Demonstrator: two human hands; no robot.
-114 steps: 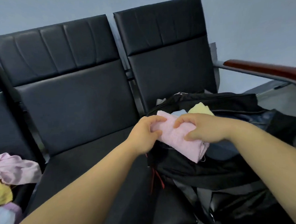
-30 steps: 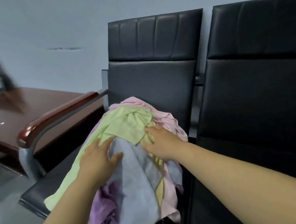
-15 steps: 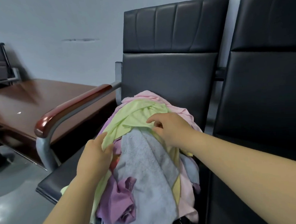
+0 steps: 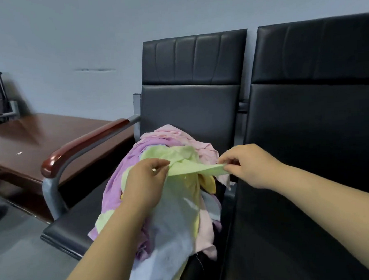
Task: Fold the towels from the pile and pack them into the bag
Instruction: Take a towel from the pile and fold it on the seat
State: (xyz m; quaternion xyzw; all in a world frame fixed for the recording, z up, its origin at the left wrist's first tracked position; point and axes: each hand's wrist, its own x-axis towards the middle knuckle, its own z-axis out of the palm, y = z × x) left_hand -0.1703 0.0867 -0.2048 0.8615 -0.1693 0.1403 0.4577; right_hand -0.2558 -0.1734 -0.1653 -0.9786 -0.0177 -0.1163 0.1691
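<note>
We are at the pile (image 4: 179, 215), which lies heaped on the seat of the left chair (image 4: 190, 109), against its backrest and beside the wooden armrest (image 4: 83, 145). Our left hand (image 4: 147, 180) pinches one end of a light green towel (image 4: 193, 169) between thumb and forefinger. Our right hand (image 4: 251, 166) pinches the other end the same way, with the other fingers curled in. The towel's edge runs taut between the 2 hands just above the heap, while the rest of it trails down onto the other cloths. So this towel is picked out but not yet free of the pile, and it has no fold in it. Around it we see at least 4 more colours, lilac, pink, yellow and pale blue, all crumpled and none folded. The bag is not in view, so we cannot tell how many towels are already packed. We judge that much of the work is left: 1 towel is at the lifting step, with folding and packing to come, and the same round repeats for every cloth on the seat. A second chair (image 4: 307, 133) stands just to the right, and a brown table (image 4: 30, 143) stands beyond the armrest.
</note>
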